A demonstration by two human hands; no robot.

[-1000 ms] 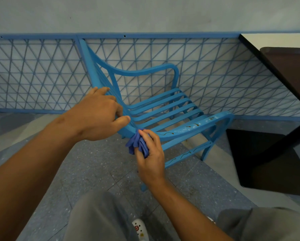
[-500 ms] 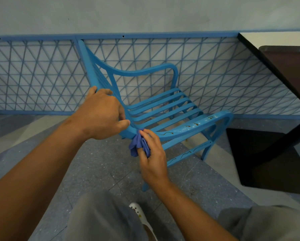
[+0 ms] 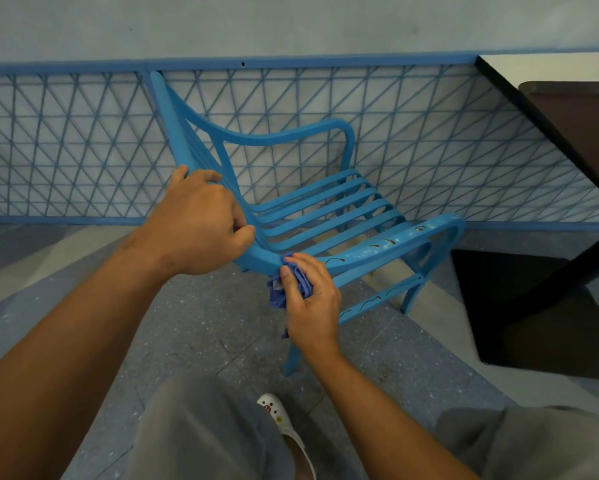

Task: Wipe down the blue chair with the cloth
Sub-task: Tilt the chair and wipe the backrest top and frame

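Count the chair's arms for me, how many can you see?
2. The near armrest runs right from the cloth in the right hand and has brown marks. The far armrest curves beside the blue fence. The left hand grips the chair.

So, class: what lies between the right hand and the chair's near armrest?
The bunched blue cloth, gripped by the right hand against the blue chair, in the head view.

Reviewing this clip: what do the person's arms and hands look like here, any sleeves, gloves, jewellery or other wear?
Both forearms are bare up to the frame edge, with no sleeves in view. The left hand and right hand wear no gloves, and no rings, watch or bands show. Lower down, grey trousers and a white clog with small charms are visible.
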